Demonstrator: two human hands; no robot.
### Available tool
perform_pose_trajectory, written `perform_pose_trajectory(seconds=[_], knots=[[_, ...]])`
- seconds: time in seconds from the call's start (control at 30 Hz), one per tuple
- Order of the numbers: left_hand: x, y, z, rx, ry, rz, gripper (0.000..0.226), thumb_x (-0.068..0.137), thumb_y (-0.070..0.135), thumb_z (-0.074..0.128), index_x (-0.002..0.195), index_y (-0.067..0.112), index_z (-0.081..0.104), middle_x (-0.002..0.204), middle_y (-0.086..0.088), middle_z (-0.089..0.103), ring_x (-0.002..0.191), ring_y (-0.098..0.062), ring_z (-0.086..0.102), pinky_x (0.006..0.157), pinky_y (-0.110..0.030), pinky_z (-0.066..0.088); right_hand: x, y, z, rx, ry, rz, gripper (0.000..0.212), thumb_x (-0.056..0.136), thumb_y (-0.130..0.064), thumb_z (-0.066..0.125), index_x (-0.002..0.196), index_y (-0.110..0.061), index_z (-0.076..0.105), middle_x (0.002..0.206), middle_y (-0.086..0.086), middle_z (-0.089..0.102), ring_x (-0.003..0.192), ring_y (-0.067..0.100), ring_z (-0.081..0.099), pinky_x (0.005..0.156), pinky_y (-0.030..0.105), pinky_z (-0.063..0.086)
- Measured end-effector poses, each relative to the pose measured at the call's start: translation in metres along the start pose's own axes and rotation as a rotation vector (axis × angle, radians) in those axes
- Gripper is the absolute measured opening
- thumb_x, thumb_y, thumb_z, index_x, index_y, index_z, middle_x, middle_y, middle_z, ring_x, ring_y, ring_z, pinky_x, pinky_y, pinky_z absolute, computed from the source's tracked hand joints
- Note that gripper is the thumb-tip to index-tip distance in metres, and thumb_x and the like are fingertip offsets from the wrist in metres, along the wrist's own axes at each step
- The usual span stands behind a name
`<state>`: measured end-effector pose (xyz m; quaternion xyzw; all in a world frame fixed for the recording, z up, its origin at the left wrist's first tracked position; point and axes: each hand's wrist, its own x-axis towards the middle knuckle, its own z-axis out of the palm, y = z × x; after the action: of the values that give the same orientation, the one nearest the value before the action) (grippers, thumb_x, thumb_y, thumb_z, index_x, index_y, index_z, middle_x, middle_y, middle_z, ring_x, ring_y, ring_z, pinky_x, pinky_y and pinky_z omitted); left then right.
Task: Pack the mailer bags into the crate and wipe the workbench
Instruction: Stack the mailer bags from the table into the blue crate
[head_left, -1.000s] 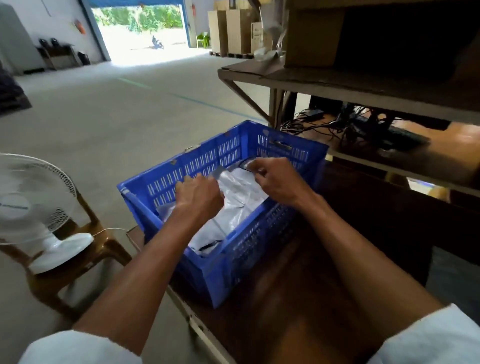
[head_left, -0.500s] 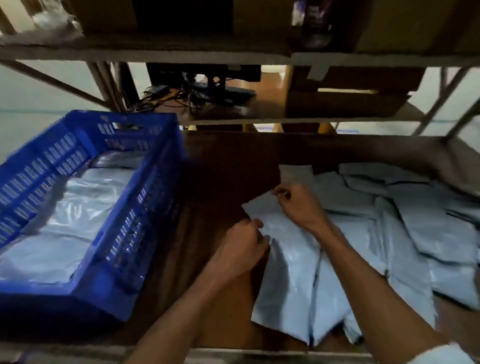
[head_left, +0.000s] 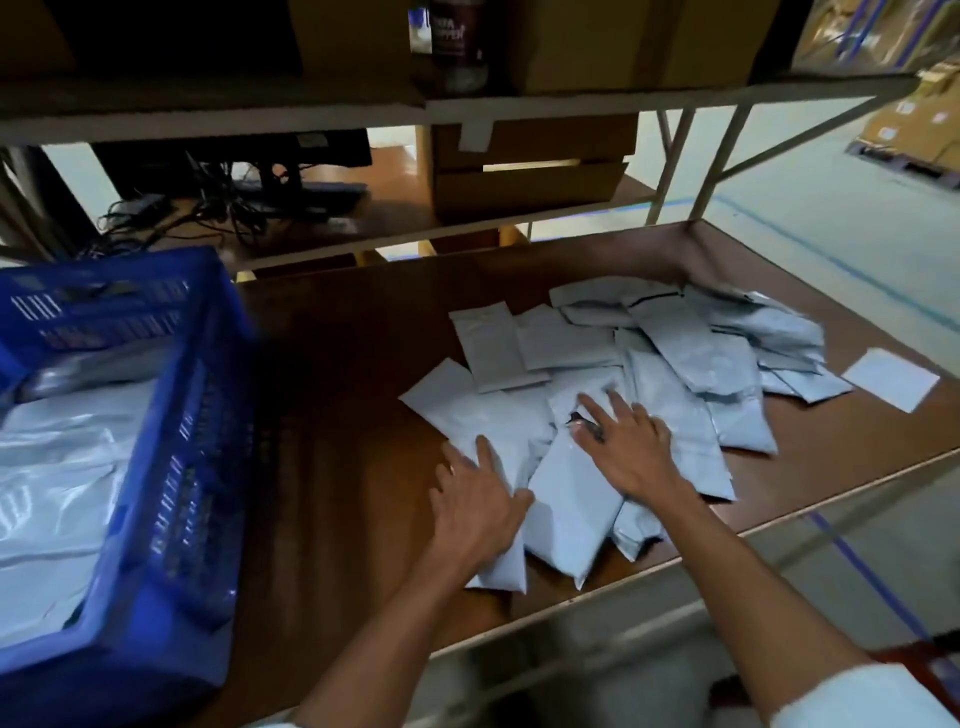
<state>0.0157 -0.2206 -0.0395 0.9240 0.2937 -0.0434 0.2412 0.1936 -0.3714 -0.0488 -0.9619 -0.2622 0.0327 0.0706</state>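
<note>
A pile of several grey mailer bags (head_left: 675, 364) lies spread over the middle and right of the brown workbench (head_left: 343, 415). My left hand (head_left: 478, 506) rests flat with straight fingers on the nearest bag (head_left: 478, 415) at the pile's left edge. My right hand (head_left: 623, 447) lies flat with spread fingers on the neighbouring bag (head_left: 566, 509). At the left stands the blue crate (head_left: 171, 467), with grey mailer bags (head_left: 52, 467) lying inside it.
A small white square sheet (head_left: 891, 379) lies at the bench's right end. Behind the bench, a lower shelf (head_left: 395, 218) carries cables and a brown box (head_left: 530, 171). An upper shelf (head_left: 467, 104) overhangs. The bench's front edge runs just under my forearms.
My hands left the crate and came right to the pile on the bench. Half a second ago they pinched a bag's edge; now both lie flat on bags. The view has swung right.
</note>
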Motion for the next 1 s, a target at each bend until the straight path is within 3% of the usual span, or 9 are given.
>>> perform_pose_trajectory(seconds=[0.1,0.23,0.37,0.43,0.57,0.63,0.77,0.9,1.0], knots=[[-0.003,-0.041,-0.011,0.072,0.055,-0.08,0.088,0.094,0.066,0.043,0.159,0.022,0.003,0.165,-0.021,-0.002,0.147,-0.048,0.017,0.117,-0.057,0.025,-0.007,-0.017,0.008,0.038,0.035,-0.064,0.053,0.098,-0.062,0.027,0.149,-0.046,0.025,0.161,0.002,0.025,0.143,0.028,0.027,0.114,0.048,0.021],[-0.012,-0.096,-0.021,0.132,0.087,-0.118,0.079,0.1,0.06,0.037,0.16,0.026,-0.002,0.166,-0.015,-0.017,0.151,-0.046,0.002,0.12,-0.058,0.014,-0.01,-0.052,0.02,0.017,0.08,-0.202,0.054,0.1,-0.06,0.016,0.15,-0.042,0.026,0.16,0.005,0.029,0.146,0.023,0.026,0.119,0.049,0.017],[-0.019,-0.135,-0.02,-0.008,0.156,-0.177,0.077,0.097,0.054,0.043,0.159,0.036,0.0,0.166,-0.009,-0.019,0.153,-0.041,0.003,0.121,-0.062,0.015,0.007,-0.098,0.019,-0.07,0.031,-0.426,0.051,0.102,-0.059,0.021,0.15,-0.044,0.027,0.161,-0.001,0.026,0.148,0.019,0.022,0.12,0.053,0.011],[-0.024,-0.143,-0.021,-0.053,0.202,-0.217,0.081,0.093,0.062,0.043,0.158,0.041,-0.002,0.166,-0.008,-0.016,0.154,-0.038,0.0,0.121,-0.061,0.011,0.013,-0.115,0.013,-0.196,0.083,-0.501,0.052,0.1,-0.061,0.023,0.149,-0.043,0.029,0.16,-0.002,0.029,0.145,0.023,0.028,0.115,0.057,0.018],[-0.034,-0.143,-0.023,0.098,0.231,-0.279,0.086,0.093,0.073,0.038,0.159,0.037,-0.002,0.165,-0.011,-0.02,0.152,-0.04,-0.005,0.12,-0.059,0.006,-0.013,-0.141,-0.001,-0.127,0.19,-0.266,0.057,0.094,-0.062,0.037,0.142,-0.032,0.045,0.143,0.009,0.047,0.123,0.032,0.044,0.1,0.05,0.032],[-0.034,-0.14,-0.022,0.153,0.245,-0.283,0.081,0.095,0.07,0.034,0.159,0.034,0.001,0.164,-0.015,-0.017,0.15,-0.042,0.0,0.119,-0.058,0.011,-0.039,-0.146,0.011,-0.087,0.125,-0.176,0.068,0.091,-0.072,0.029,0.148,-0.034,0.035,0.149,0.015,0.039,0.13,0.039,0.036,0.104,0.053,0.026],[-0.03,-0.136,-0.017,0.197,0.255,-0.295,0.071,0.102,0.058,0.028,0.161,0.027,0.005,0.164,-0.022,-0.006,0.149,-0.045,0.008,0.121,-0.057,0.016,-0.072,-0.144,0.041,-0.078,-0.032,-0.186,0.081,0.086,-0.082,0.015,0.153,-0.046,-0.01,0.165,0.009,-0.013,0.148,0.048,-0.006,0.116,0.064,0.002],[-0.03,-0.135,-0.017,0.176,0.267,-0.275,0.064,0.104,0.046,0.031,0.161,0.025,0.008,0.165,-0.021,-0.004,0.148,-0.046,0.01,0.12,-0.058,0.016,-0.078,-0.14,0.045,-0.038,-0.023,-0.208,0.083,0.082,-0.087,0.015,0.15,-0.05,-0.016,0.161,0.002,-0.026,0.146,0.045,-0.021,0.114,0.063,-0.011],[-0.037,-0.136,-0.016,0.096,0.279,-0.297,0.067,0.103,0.048,0.032,0.16,0.028,0.003,0.166,-0.018,-0.01,0.15,-0.044,0.004,0.121,-0.06,0.012,-0.089,-0.142,0.048,-0.05,-0.049,-0.254,0.082,0.082,-0.084,0.013,0.151,-0.049,-0.014,0.162,0.002,-0.025,0.146,0.048,-0.016,0.115,0.063,-0.005]])
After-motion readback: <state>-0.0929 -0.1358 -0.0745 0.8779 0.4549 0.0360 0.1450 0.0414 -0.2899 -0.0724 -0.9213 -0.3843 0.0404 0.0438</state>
